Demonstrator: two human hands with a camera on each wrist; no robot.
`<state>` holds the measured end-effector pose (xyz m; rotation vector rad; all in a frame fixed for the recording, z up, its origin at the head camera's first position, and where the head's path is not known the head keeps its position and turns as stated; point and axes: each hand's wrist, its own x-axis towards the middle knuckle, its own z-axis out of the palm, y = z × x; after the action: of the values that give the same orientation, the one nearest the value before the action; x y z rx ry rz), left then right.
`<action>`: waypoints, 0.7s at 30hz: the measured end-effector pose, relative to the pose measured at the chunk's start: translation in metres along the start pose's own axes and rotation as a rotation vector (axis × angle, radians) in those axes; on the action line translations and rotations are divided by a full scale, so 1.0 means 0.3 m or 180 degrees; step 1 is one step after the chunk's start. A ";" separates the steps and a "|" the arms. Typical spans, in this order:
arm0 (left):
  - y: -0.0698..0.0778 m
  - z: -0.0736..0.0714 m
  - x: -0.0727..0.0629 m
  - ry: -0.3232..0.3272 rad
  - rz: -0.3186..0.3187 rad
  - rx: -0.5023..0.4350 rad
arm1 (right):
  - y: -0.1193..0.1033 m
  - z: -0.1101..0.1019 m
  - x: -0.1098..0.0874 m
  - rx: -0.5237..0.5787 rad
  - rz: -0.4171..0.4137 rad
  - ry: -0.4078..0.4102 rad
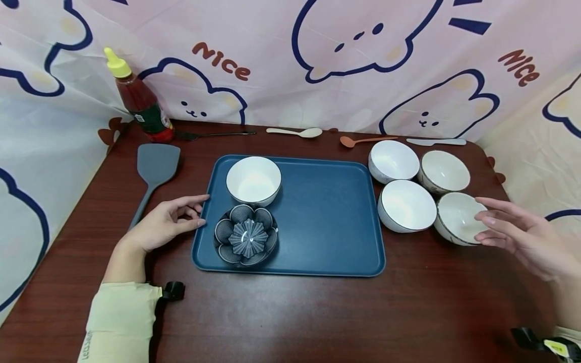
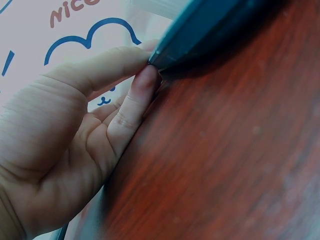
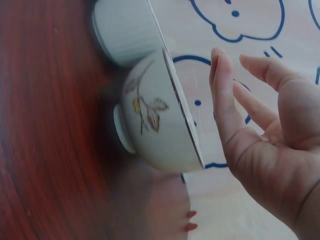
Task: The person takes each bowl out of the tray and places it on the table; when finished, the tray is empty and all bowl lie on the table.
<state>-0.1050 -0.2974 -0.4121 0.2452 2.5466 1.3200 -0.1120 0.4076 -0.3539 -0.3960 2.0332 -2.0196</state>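
My left hand (image 1: 165, 222) is at the left edge of a blue tray (image 1: 327, 222); the left wrist view shows thumb and fingertip pinching the tray's rim (image 2: 167, 50). On the tray's left part, a white bowl (image 1: 253, 180) stands behind a dark, flower-shaped bowl (image 1: 246, 236). My right hand (image 1: 526, 234), fingers parted and loosely bent, hovers by the right rim of a white bowl with a leaf pattern (image 3: 157, 115). In the right wrist view a gap shows between hand and bowl. Three more white bowls (image 1: 407, 205) stand grouped beside it.
Along the back edge lie a dark fork (image 1: 218, 134), a white spoon (image 1: 297, 132), an orange-brown spoon (image 1: 363, 141) and a pale knife (image 1: 436, 142). A sauce bottle (image 1: 140, 103) stands at back left, near a grey spatula (image 1: 157, 166). A patterned cloth (image 1: 272, 60) hangs behind.
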 end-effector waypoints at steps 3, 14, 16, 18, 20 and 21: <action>0.001 -0.002 0.001 -0.0002 0.0000 0.0003 | -0.010 0.027 0.020 -0.0115 0.0078 -0.0029; -0.005 -0.001 0.002 -0.0006 0.0014 0.0023 | -0.039 0.133 0.094 -0.0612 0.0259 -0.0097; -0.006 -0.001 0.003 -0.0010 0.0038 0.0012 | -0.045 0.152 0.107 -0.0726 0.0282 -0.0128; -0.007 -0.001 0.003 -0.0013 0.0058 -0.0002 | -0.049 0.175 0.120 -0.0837 0.0303 -0.0121; -0.008 -0.001 0.003 -0.0017 0.0076 -0.0020 | -0.053 0.202 0.134 -0.0983 0.0325 -0.0102; -0.009 -0.001 0.003 -0.0016 0.0082 -0.0027 | -0.055 0.216 0.141 -0.1063 0.0329 -0.0095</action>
<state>-0.1061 -0.2988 -0.4142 0.2804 2.5416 1.3374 -0.1277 0.3319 -0.3374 -0.3710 2.3242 -1.6067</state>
